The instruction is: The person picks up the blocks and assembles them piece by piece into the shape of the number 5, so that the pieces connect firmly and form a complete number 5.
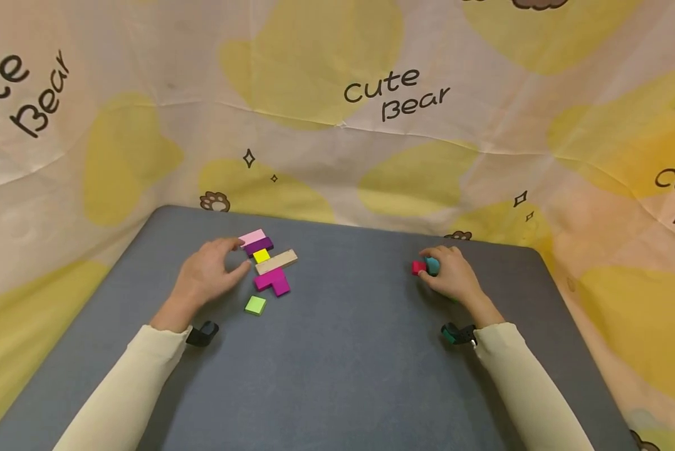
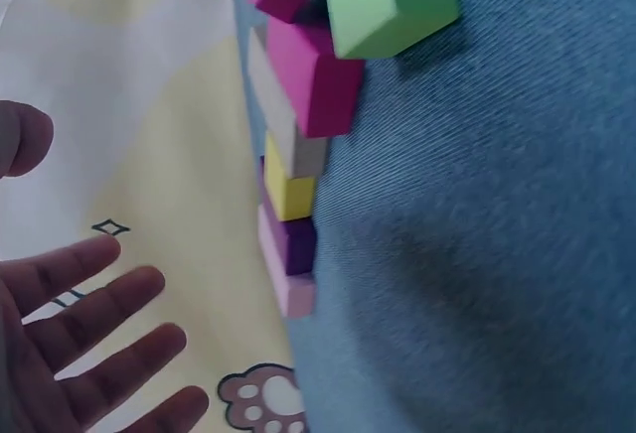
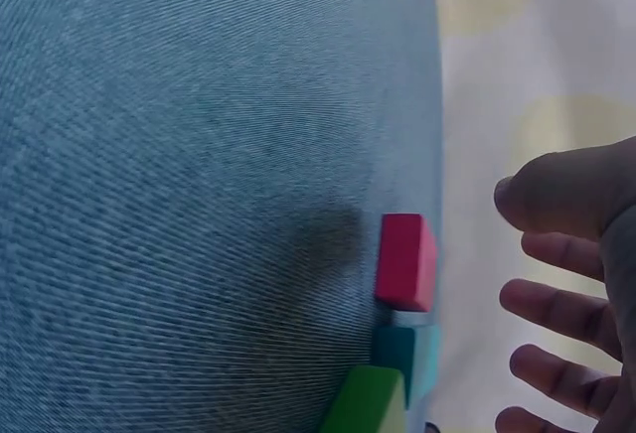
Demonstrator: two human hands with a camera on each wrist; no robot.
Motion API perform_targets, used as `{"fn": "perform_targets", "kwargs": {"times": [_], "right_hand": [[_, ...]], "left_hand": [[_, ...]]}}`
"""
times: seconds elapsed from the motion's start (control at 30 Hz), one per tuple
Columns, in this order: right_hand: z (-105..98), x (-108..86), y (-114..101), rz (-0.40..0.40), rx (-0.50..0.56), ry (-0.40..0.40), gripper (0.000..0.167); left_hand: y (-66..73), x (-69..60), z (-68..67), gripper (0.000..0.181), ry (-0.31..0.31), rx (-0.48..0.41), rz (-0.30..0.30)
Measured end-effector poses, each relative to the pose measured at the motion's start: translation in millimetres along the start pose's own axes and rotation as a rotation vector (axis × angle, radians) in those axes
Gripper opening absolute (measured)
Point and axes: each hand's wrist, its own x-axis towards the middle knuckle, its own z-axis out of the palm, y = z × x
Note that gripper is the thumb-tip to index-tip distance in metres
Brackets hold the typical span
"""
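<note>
My left hand (image 1: 204, 274), fingers spread and thumb apart, hovers just left of a column of wooden blocks. From far to near these are a pink block (image 1: 252, 237), a purple block (image 1: 259, 245), a yellow block (image 1: 261, 255), a natural wood plank (image 1: 277, 261), a magenta T-shaped block (image 1: 272, 282) and a light green block (image 1: 255, 305). Over on the right, my right hand (image 1: 454, 274) is above a red block (image 3: 402, 259), a teal block (image 3: 394, 349) and a green block (image 3: 364, 401). Its loosely bent fingers hold nothing in the right wrist view.
A grey-blue cloth-covered table (image 1: 337, 351) lies under both hands. Behind it and along its sides hangs a patterned curtain (image 1: 337, 169) with lettering. A dark band (image 1: 203, 334) is on the left wrist, another wrist band (image 1: 458, 334) on the right.
</note>
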Motion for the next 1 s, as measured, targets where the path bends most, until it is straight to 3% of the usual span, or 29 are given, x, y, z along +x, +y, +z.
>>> {"fn": "perform_targets", "kwargs": {"times": [0.3,0.47,0.77,1.0], "right_hand": [[5,0.7,1,0.024,-0.015,-0.030,0.040],[7,3.1,1,0.011,-0.025,-0.029,0.038],[11,6.4,2,0.003,-0.034,-0.040,0.033],[12,7.9,6,-0.006,-0.053,-0.038,0.032]], "left_hand": [[-8.6,3.1,20.5,0.043,-0.073,-0.139,-0.065],[-13.3,6.4,29.0,0.042,-0.084,-0.207,-0.106],[-17.1,11.8,39.8,0.032,-0.061,-0.255,-0.114],[-19.5,17.5,43.3,0.031,-0.085,-0.258,-0.133]]}}
